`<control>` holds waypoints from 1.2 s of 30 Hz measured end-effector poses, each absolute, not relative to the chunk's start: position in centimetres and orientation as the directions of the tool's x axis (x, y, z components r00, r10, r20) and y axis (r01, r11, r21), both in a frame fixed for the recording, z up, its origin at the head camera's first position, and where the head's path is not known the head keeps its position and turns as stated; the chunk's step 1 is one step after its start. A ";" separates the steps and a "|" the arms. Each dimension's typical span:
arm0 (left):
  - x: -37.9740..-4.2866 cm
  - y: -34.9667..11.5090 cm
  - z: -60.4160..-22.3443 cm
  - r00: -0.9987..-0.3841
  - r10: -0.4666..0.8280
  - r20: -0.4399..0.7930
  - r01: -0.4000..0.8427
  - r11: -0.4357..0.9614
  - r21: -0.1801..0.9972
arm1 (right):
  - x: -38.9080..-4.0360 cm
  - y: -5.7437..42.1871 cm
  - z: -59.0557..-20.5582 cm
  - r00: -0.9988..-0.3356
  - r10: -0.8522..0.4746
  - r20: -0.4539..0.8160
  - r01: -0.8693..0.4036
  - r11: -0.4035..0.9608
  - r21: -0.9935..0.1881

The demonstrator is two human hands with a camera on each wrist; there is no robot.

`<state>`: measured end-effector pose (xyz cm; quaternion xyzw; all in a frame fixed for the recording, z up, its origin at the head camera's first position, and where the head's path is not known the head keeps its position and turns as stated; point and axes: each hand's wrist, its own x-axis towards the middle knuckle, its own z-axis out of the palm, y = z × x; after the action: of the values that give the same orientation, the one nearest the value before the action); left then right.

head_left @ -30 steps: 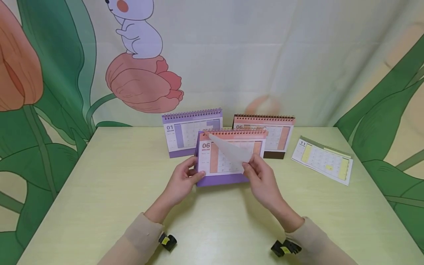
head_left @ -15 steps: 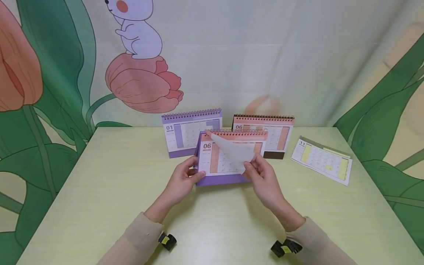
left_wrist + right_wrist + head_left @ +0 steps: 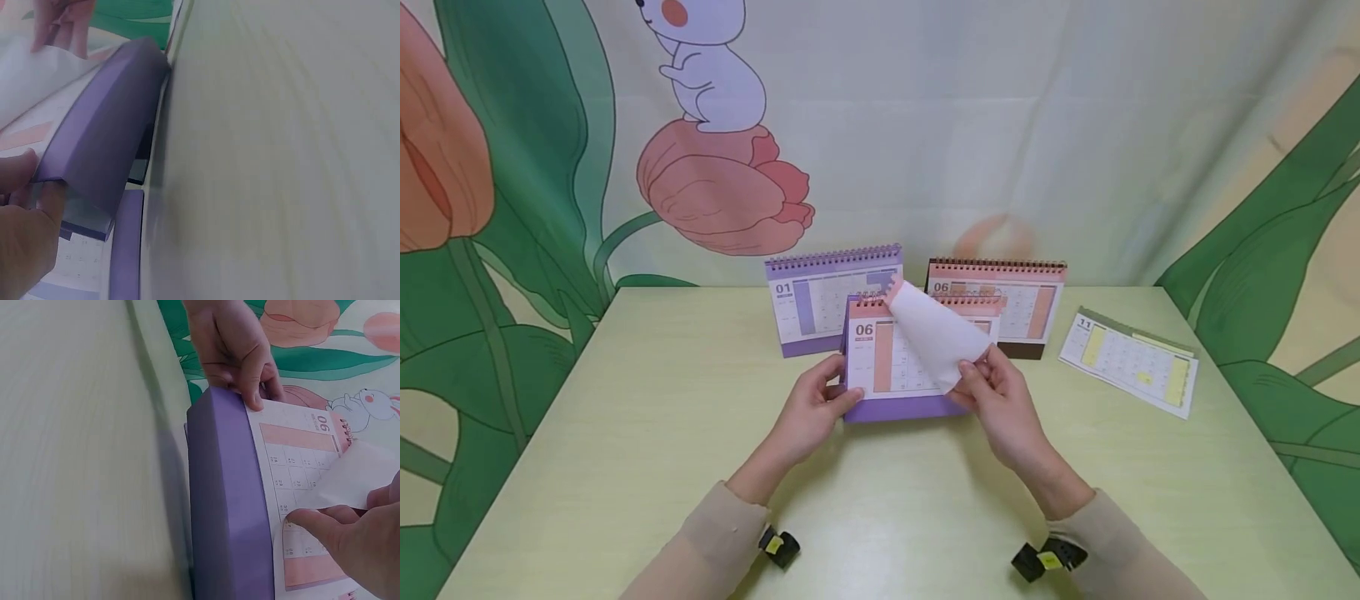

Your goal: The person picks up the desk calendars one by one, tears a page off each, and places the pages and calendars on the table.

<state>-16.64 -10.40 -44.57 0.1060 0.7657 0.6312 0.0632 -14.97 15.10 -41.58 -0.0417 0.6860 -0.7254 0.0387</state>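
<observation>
A spiral desk calendar (image 3: pixel 902 410) with a purple stand and a pink "06" page faces me at the middle of the table. My left hand (image 3: pixel 811 410) grips its left edge, thumb on the front and fingers behind, as the left wrist view also shows. Between thumb and fingers, my right hand (image 3: pixel 1000 408) pinches the lower corner of a calendar page (image 3: pixel 942 333), white side showing. That page slants across the calendar front, its ragged pink top-left corner lifted off the coil. In the right wrist view the page (image 3: pixel 356 478) covers part of the date grid.
Behind to the left stands a purple "01" desk calendar (image 3: pixel 817 308). A dark-based "06" calendar (image 3: pixel 1034 310) stands behind to the right, partly hidden. Yellow "11" calendar sheets (image 3: pixel 1131 367) lie at the right of the table (image 3: pixel 685 400). A printed curtain (image 3: pixel 910 125) hangs behind.
The page's top-left corner has come away from the coil and now shows a ragged pink edge. My right hand has drawn the page slightly right; my left hand has stayed in place.
</observation>
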 end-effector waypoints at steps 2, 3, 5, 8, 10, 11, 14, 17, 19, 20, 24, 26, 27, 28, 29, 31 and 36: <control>-16.6 -10.4 -44.7 -0.971 0.239 0.024 0.066 0.167 0.984 | -15.0 15.1 -41.5 -0.994 -0.107 -0.007 0.016 -0.078 -0.997; -16.6 -10.5 -44.8 -0.971 0.237 0.023 0.064 0.168 0.984 | -15.0 15.2 -41.5 -0.994 -0.109 -0.013 0.023 -0.089 -0.996; -16.6 -10.5 -44.9 -0.973 0.231 0.025 0.066 0.173 0.983 | -15.0 15.2 -41.5 -0.993 -0.113 -0.027 0.039 -0.104 -0.994; -16.7 -10.6 -44.9 -0.972 0.230 0.039 0.082 0.183 0.980 | -15.1 15.3 -41.4 -0.993 -0.111 -0.047 0.062 -0.134 -0.989; -16.7 -10.6 -44.9 -0.973 0.225 0.043 0.087 0.188 0.978 | -15.2 15.4 -41.5 -0.991 -0.119 -0.056 0.075 -0.158 -0.985; -16.6 -10.7 -44.9 -0.974 0.222 0.045 0.089 0.191 0.978 | -15.2 15.4 -41.5 -0.991 -0.123 -0.057 0.078 -0.169 -0.983; -16.6 -10.7 -44.9 -0.975 0.218 0.052 0.094 0.190 0.977 | -15.1 15.6 -41.5 -0.989 -0.138 -0.050 0.078 -0.204 -0.976; -16.6 -10.7 -44.8 -0.974 0.220 0.061 0.103 0.187 0.977 | -15.1 16.0 -41.6 -0.989 -0.145 -0.036 0.070 -0.232 -0.970; -16.5 -10.7 -44.6 -0.973 0.223 0.060 0.104 0.191 0.976 | -15.1 16.2 -41.7 -0.987 -0.159 -0.030 0.070 -0.251 -0.965; -16.5 -10.7 -44.6 -0.973 0.224 0.060 0.105 0.193 0.976 | -15.1 16.2 -41.7 -0.986 -0.165 -0.030 0.073 -0.259 -0.963; -16.5 -10.9 -44.5 -0.974 0.223 0.043 0.089 0.200 0.976 | -15.1 16.3 -41.7 -0.981 -0.191 -0.035 0.089 -0.285 -0.954; -16.5 -10.9 -44.5 -0.973 0.228 0.041 0.089 0.201 0.976 | -15.0 16.3 -41.8 -0.980 -0.195 -0.035 0.092 -0.294 -0.951; -16.5 -10.9 -44.4 -0.973 0.229 0.041 0.089 0.201 0.976 | -15.0 16.3 -41.8 -0.980 -0.197 -0.031 0.090 -0.299 -0.950; -16.5 -10.8 -44.4 -0.973 0.228 0.042 0.089 0.201 0.976 | -15.0 16.4 -41.9 -0.980 -0.197 -0.027 0.087 -0.304 -0.949; -16.5 -10.8 -44.4 -0.972 0.232 0.047 0.095 0.201 0.975 | -15.0 16.4 -41.9 -0.980 -0.196 -0.026 0.087 -0.311 -0.946; -16.6 -10.7 -44.3 -0.971 0.235 0.052 0.100 0.197 0.975 | -15.1 16.5 -41.9 -0.981 -0.192 -0.025 0.088 -0.329 -0.940; -16.7 -10.5 -44.1 -0.973 0.226 0.047 0.093 0.199 0.976 | -15.2 16.8 -41.9 -0.981 -0.195 -0.012 0.085 -0.369 -0.925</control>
<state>-16.71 -10.53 -44.08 0.1033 0.7724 0.6244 0.0534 -15.24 16.79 -41.86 -0.0495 0.5552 -0.8259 0.0848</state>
